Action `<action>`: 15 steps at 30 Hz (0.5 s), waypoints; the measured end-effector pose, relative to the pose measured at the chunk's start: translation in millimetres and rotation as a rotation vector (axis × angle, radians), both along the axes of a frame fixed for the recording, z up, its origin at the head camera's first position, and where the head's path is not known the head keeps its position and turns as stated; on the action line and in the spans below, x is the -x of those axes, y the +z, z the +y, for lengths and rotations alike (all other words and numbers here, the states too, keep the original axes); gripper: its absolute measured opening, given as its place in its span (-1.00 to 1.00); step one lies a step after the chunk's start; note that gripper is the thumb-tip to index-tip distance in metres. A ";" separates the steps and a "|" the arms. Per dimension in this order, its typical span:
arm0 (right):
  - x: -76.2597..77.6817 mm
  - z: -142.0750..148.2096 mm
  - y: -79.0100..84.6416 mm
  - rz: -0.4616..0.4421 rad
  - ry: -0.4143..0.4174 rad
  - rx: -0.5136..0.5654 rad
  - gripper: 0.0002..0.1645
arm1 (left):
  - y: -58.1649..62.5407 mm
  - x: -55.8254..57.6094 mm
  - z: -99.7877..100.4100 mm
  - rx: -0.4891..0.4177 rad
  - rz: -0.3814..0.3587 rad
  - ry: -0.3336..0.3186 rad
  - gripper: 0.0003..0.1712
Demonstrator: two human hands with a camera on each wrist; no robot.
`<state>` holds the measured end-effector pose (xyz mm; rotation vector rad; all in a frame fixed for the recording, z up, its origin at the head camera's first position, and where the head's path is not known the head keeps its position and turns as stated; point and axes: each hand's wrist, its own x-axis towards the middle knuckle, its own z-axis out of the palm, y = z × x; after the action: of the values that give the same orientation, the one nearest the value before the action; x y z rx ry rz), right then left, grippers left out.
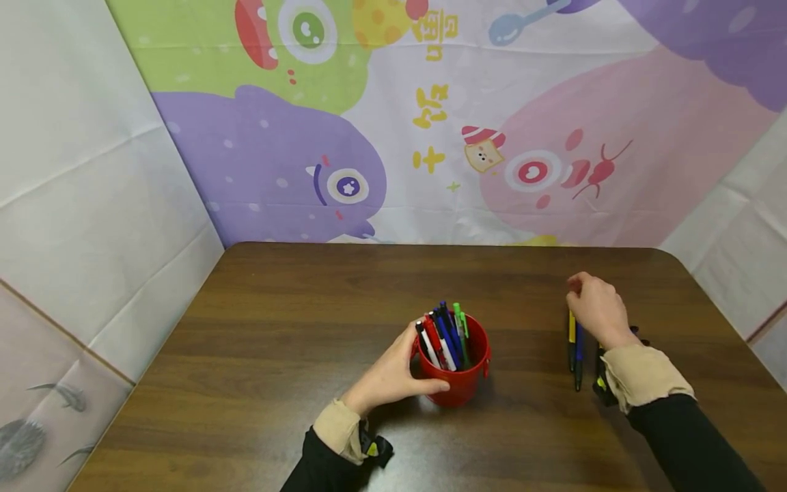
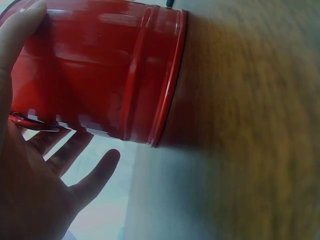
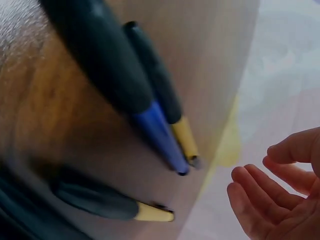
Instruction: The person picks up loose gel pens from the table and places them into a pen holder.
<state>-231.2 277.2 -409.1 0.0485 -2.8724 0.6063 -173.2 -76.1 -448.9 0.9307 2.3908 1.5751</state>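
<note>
My left hand [image 1: 393, 369] holds a small red bucket [image 1: 455, 394] by its side, thumb across the front and fingers around the back. In the left wrist view the bucket [image 2: 95, 65] has a ridged band, and its base is on the tabletop. Several pens [image 1: 444, 336] stand in it, with red, white, blue, black and green parts. Over on the right, my right hand [image 1: 598, 309] hovers above loose pens, its fingers relaxed and nothing between them. Below it lie a blue-and-black pen [image 3: 155, 135] and a yellow-and-black pen [image 3: 185, 137] side by side.
Another yellow-and-black pen [image 3: 150, 212] lies apart from that pair. More dark pens [image 1: 636, 333] are partly hidden by the right wrist. The brown wooden table [image 1: 295, 307] ends at a cartoon-printed cloth [image 1: 424, 205] behind, with pale cloth on both sides.
</note>
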 end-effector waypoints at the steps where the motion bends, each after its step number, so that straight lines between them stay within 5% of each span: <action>1: 1.6 1.0 -3.4 -0.009 -0.008 -0.006 -0.59 | -0.1 0.1 -0.2 0.001 -0.001 0.003 0.06; 8: 9.9 4.1 -22.4 -0.100 -0.078 -0.017 -0.49 | 5.0 -2.9 -1.3 0.012 -0.010 0.011 0.06; 15: 12.6 5.3 -30.6 -0.144 -0.122 -0.033 -0.46 | 38.7 -17.4 -1.1 0.010 -0.029 -0.003 0.01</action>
<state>-243.8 282.5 -439.7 -0.1712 -2.9959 0.5595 -155.8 -77.1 -410.2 0.9036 2.3748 1.5628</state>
